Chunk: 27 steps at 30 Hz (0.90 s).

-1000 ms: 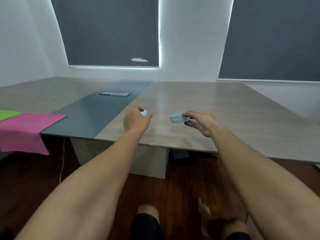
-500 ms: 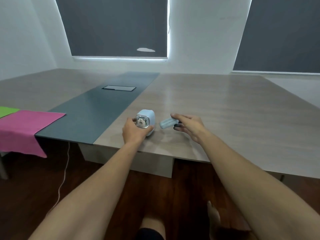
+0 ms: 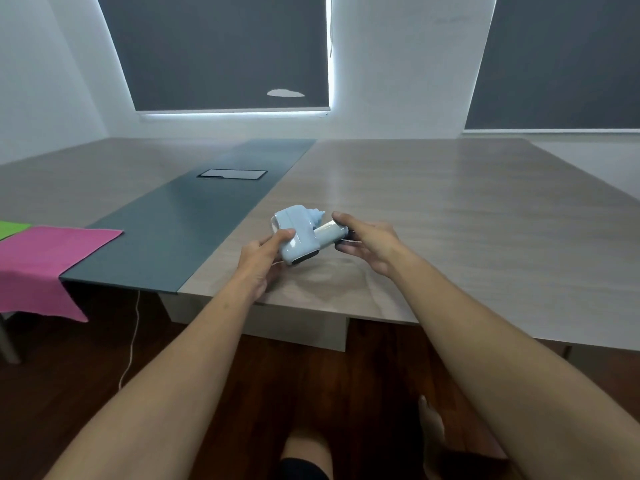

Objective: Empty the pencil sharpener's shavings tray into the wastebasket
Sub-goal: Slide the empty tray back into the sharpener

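A light blue pencil sharpener point(image 3: 297, 233) is held tilted just above the wooden table point(image 3: 450, 216), near its front edge. My left hand point(image 3: 262, 259) grips the sharpener's body from the left. My right hand point(image 3: 367, 242) pinches the pale shavings tray point(image 3: 329, 232), whose left end meets the sharpener's right side. No wastebasket is in view.
A dark grey strip point(image 3: 194, 223) with a cable hatch point(image 3: 231, 174) runs down the table's middle. A pink cloth point(image 3: 41, 258) and a green one point(image 3: 10, 228) hang at the left. A white cord point(image 3: 131, 344) drops to the wooden floor. My legs show below.
The sharpener has been tilted onto its side in my left hand. My right hand has brought the tray leftward until it touches the sharpener's side.
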Motion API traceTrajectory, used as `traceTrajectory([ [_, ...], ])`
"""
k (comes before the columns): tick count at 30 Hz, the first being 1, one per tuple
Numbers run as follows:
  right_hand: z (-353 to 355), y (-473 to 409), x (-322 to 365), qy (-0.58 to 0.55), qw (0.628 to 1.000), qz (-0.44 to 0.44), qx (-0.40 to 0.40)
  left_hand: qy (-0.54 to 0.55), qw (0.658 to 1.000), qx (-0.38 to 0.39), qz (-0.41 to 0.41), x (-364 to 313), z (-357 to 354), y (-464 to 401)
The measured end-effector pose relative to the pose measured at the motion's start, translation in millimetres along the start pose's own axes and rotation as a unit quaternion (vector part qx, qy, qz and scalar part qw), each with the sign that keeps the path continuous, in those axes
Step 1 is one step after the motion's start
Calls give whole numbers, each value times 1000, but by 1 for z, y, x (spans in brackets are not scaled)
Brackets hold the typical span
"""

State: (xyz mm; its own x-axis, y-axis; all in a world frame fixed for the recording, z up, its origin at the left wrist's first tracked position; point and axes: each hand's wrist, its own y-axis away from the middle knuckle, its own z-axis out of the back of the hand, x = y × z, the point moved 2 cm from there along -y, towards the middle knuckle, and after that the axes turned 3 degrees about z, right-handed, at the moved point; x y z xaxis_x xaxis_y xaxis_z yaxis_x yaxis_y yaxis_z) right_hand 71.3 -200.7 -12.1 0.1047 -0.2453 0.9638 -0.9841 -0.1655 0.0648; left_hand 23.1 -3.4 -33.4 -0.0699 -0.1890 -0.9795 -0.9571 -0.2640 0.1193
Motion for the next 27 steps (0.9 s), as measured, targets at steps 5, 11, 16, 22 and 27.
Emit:
traceTrajectory([
  [5, -1, 7, 1, -2, 999, -26, 40, 13, 999, 51, -10, -8, -9, 4],
  [11, -11, 19, -5, -19, 995, -65, 80, 10, 997, 73, -19, -14, -17, 8],
  [16, -8, 21, -10, -25, 991, -99, 84, 0, 997, 74, -18, -15, -14, 13],
  [22, -6, 21, -6, 56, 994, -71, 56, -79, 994, -45, -62, -17, -11, 12],
  [27, 15, 19, -6, 80, 996, -38, -24, -204, 951, -215, -85, -17, -7, 15],
])
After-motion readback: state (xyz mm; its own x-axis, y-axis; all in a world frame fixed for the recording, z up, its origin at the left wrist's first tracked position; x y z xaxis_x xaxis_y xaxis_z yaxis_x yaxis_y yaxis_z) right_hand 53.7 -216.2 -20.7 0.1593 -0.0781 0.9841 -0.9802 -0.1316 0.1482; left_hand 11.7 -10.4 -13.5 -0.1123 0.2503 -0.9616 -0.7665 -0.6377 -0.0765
